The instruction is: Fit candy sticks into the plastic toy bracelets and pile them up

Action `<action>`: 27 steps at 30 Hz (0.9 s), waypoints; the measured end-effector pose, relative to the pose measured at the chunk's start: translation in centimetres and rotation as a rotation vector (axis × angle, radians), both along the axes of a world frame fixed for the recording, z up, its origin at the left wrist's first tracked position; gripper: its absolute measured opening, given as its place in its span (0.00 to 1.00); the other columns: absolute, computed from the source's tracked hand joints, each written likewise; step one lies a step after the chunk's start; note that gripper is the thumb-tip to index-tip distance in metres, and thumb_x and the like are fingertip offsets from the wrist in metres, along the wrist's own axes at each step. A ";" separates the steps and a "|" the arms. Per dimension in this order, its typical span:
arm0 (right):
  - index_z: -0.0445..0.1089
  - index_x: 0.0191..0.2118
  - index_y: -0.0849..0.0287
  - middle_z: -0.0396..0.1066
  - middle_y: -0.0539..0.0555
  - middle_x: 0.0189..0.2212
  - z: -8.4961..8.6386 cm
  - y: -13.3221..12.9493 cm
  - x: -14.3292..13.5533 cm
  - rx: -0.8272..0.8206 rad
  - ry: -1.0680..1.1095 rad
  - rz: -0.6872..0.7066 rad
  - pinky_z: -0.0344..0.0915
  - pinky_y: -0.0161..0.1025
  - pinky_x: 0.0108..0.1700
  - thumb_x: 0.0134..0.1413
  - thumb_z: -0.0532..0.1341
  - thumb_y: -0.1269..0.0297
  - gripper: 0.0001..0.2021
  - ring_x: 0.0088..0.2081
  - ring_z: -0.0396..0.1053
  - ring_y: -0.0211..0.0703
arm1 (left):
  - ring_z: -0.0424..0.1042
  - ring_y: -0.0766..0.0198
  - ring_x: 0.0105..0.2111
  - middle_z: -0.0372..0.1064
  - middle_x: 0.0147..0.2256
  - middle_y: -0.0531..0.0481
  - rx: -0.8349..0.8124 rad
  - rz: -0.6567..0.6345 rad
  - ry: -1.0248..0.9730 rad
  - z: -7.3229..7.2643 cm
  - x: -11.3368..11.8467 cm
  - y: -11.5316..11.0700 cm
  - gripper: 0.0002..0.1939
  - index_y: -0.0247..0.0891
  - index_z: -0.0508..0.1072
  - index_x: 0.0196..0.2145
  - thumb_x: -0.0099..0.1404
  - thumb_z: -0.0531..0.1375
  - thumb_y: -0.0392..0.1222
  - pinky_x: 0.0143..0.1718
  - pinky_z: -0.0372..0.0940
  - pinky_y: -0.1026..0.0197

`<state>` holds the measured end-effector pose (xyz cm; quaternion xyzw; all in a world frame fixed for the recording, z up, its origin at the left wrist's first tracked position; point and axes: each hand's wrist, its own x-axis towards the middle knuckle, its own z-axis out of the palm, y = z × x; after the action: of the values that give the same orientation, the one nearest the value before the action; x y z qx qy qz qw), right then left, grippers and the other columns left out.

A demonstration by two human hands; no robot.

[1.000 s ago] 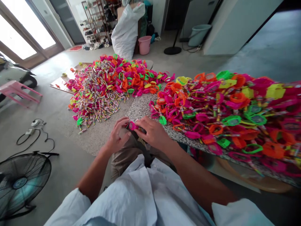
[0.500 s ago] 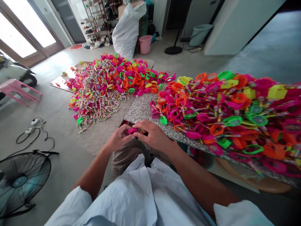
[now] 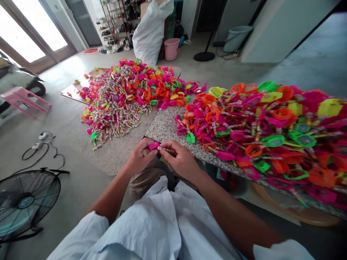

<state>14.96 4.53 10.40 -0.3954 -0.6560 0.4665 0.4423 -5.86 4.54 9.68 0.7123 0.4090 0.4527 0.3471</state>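
Observation:
My left hand [image 3: 138,157] pinches a bright pink plastic toy watch [image 3: 154,146] in front of my lap. In the fingers of my right hand [image 3: 181,158] is a thin multicoloured candy tube [image 3: 166,149], its pale end close to the pink watch. Whether the tube and the watch touch, I cannot tell. Just beyond my hands lies the corner of a speckled stone table [image 3: 159,124]. To the right a large heap of toy watches [image 3: 255,133], pink, orange, green and yellow, covers the table.
Ahead on the left stands another heap of watches and loose candy tubes [image 3: 119,108]. A floor fan [image 3: 25,202] and cables [image 3: 48,148] are at lower left, near a pink stool [image 3: 21,95]. Behind the heaps are a white sack [image 3: 150,34] and a pink bucket [image 3: 171,48].
My hands have drawn slightly apart, so the pink watch and the candy tube now show more clearly between them. The whole view has shifted a little.

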 end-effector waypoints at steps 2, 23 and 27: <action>0.76 0.47 0.54 0.80 0.52 0.39 0.4 0.0 0.0 0.034 -0.020 -0.006 0.75 0.41 0.45 0.67 0.64 0.60 0.08 0.40 0.78 0.44 | 0.72 0.61 0.42 0.73 0.41 0.46 0.128 0.015 0.097 0.4 0.1 0.1 0.07 0.38 0.74 0.44 0.74 0.63 0.44 0.47 0.67 0.58; 0.74 0.48 0.54 0.80 0.54 0.42 0.0 -0.3 0.8 0.276 -0.177 0.033 0.73 0.40 0.46 0.68 0.63 0.68 0.06 0.42 0.78 0.45 | 0.70 0.55 0.42 0.73 0.42 0.43 0.444 -0.007 0.512 0.7 -0.6 0.1 0.07 0.40 0.71 0.48 0.74 0.62 0.42 0.45 0.68 0.53; 0.74 0.48 0.54 0.80 0.54 0.42 0.1 -0.2 1.0 0.249 -0.199 0.067 0.72 0.41 0.45 0.67 0.63 0.67 0.06 0.42 0.78 0.45 | 0.70 0.55 0.43 0.72 0.42 0.43 0.425 -0.034 0.542 0.9 -0.7 0.2 0.07 0.41 0.71 0.48 0.75 0.61 0.43 0.46 0.68 0.53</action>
<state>16.01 4.37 10.46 -0.3595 -0.7622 0.3547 0.4049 -6.55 4.69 10.55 0.8697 0.3710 0.3164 0.0770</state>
